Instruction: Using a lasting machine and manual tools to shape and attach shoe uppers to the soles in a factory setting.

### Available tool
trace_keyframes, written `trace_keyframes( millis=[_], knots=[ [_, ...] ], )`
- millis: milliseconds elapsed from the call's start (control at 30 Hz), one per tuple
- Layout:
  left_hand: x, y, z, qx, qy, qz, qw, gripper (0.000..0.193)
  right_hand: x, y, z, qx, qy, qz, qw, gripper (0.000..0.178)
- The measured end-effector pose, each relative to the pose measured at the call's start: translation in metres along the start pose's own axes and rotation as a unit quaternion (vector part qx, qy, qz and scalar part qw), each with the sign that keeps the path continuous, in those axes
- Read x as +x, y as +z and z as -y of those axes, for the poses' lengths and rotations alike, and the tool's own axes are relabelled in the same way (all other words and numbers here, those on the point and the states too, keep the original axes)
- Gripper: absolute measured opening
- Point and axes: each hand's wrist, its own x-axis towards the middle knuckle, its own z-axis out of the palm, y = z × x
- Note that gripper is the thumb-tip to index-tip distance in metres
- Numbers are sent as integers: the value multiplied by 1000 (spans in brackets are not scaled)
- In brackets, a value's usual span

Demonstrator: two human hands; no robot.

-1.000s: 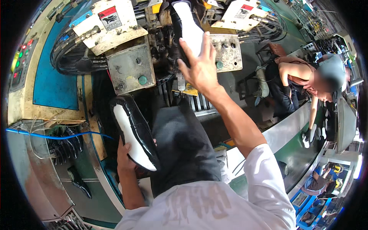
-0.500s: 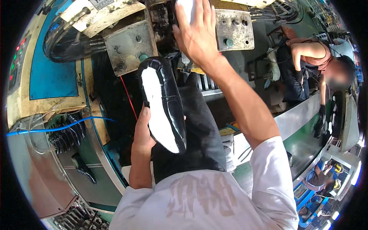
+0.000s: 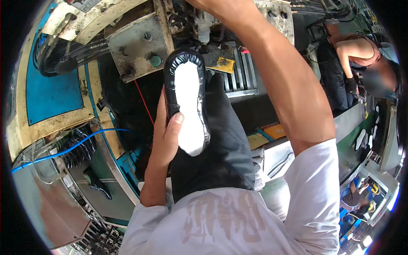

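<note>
The left hand (image 3: 165, 136) is closed around a shiny black shoe with a long white bottom (image 3: 189, 106). Its thumb presses on the white part. The shoe is bottom up above the dark grey trousers (image 3: 223, 146), toe toward the machine. Half a second ago it leaned more, and the thumb was at its edge. Now it is straighter, so I think the grip is more sure.

The right hand was lying on another white-bottomed shoe. Now that hand is past the top edge, so I cannot tell if it holds anything. Only its bare right forearm (image 3: 284, 76) shows. That other shoe is out of sight too.

Past the toe is a dirty grey metal box (image 3: 131, 46) with a round green button (image 3: 155, 61). A bent blue hose (image 3: 80, 141) is off to the left. A co-worker in a peach top (image 3: 361, 53) bends over at the right.
</note>
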Motion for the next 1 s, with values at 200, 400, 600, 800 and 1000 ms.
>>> trace_keyframes(
  millis=[200, 400, 600, 800, 1000],
  knots=[
    [2, 10, 8, 16, 23, -13, 1000, 73, 15, 6, -11, 28, -22, 7, 999, 73],
    [-20, 1, 27, -132, -24, -48, 990, 71, -142, -69, 66, 271, 134, 34, 953, 92],
    [-57, 7, 47, -100, -32, -57, 993, 67, -339, -94, 163, 690, 423, 190, 556, 107],
    [-65, -9, 61, -199, 81, 61, 975, 72, -380, -163, 125, 649, 387, 337, 561, 103],
    [-103, 3, 117, 164, 81, -24, 983, 56, -499, -160, 42, 265, 388, 127, 874, 43]
  ],
)
